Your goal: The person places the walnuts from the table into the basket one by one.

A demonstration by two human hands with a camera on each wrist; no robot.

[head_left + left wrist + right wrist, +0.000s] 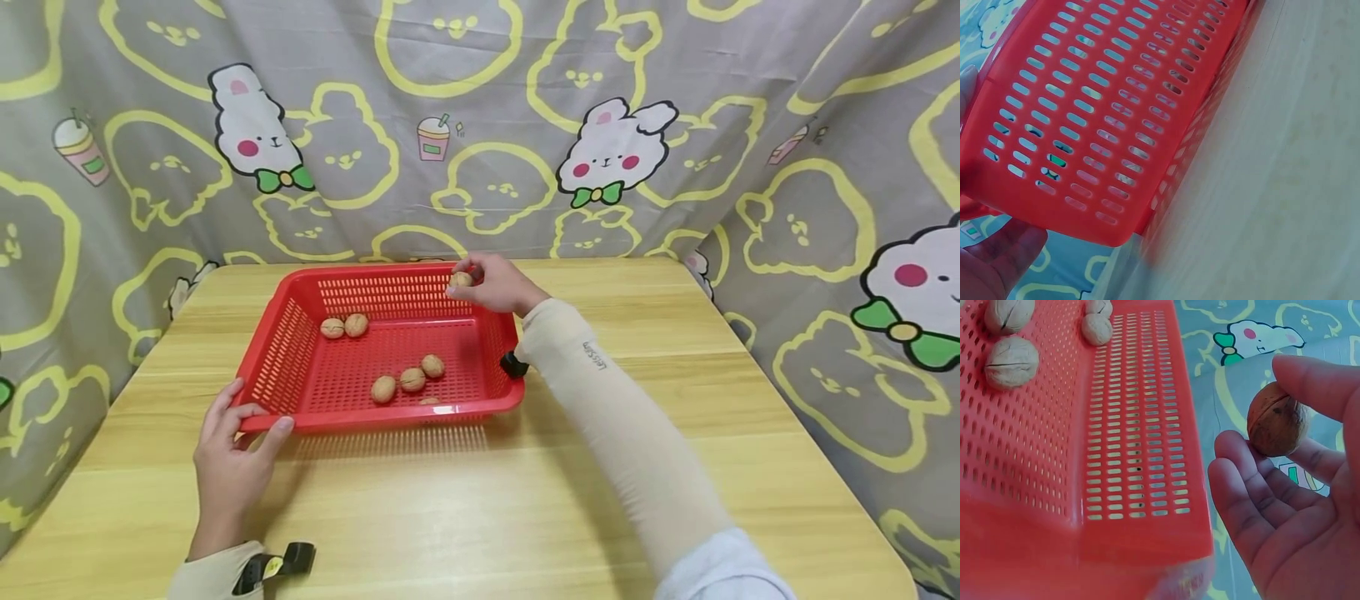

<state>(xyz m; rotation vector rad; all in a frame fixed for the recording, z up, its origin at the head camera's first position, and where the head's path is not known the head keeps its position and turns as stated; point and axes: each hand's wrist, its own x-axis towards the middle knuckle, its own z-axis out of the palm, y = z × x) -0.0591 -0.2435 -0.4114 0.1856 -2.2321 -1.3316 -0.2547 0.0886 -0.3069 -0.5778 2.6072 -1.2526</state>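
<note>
A red plastic basket with slotted walls stands on the table. Inside it, a pair of walnuts lies by the far left, and several more walnuts are near the front wall, one mostly hidden behind the rim. My left hand grips the basket's near left corner, its thumb on the front rim. Above the far right corner, my right hand pinches a walnut between thumb and fingers. In the right wrist view that walnut is held just outside the rim line.
The wooden table extends in front of the basket and to its right. A grey patterned curtain hangs behind and at both sides. Black straps with small devices are on both wrists.
</note>
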